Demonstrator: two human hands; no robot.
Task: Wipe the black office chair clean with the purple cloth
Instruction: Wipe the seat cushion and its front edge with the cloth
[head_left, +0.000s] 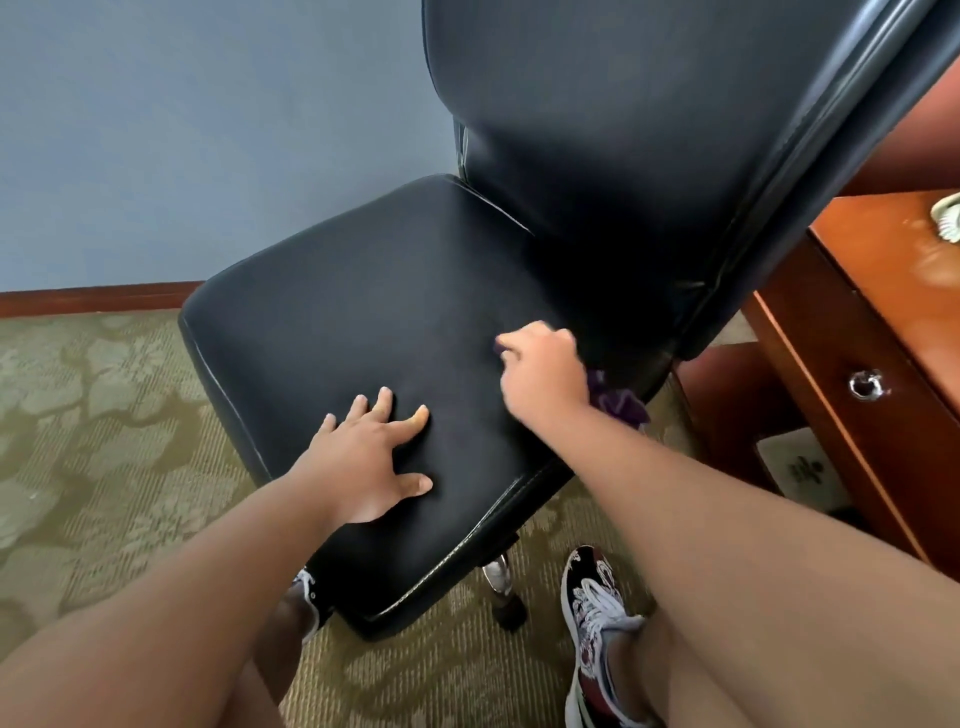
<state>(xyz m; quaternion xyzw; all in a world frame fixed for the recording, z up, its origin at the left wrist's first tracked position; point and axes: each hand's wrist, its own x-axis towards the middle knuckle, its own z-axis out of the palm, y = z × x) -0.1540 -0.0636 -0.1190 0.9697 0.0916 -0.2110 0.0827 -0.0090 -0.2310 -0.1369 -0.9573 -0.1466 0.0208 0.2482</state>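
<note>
**Location.** The black office chair (597, 234) stands on a patterned carpet (104, 415), with its right flank close beside a wooden table (883, 291). The seat (363, 322) is presented to the camera and the backrest (623, 119) rises behind it. The purple cloth (621, 405) is found at the rear right of the seat, with a crumpled tail showing past the wrist toward the seat's edge.

**Hands.** The right hand (540, 364) is curled round the cloth, knuckles up, and is held down on the upholstery. How much cloth lies under the palm cannot be established, as that part is covered. The left hand (363, 457) is laid flat on the front of the seat, fingers spread and straight, with nothing held.

**Handling.** The cloth is judged light, soft and limp. It is best gathered into a pad in the palm, so that loose ends are not dragged. The upholstery appears smooth and faintly glossy, so an easy slide is expected, and the padding is expected to yield under pressure. The chair is judged fairly heavy. A chrome leg (496, 574) with a castor is seen beneath the seat, so rolling or swivelling under a push is considered likely. Bracing with a flat hand on the seat is considered sound. The stitched seams and the crease below the backrest are noted as probable dust traps.
</note>
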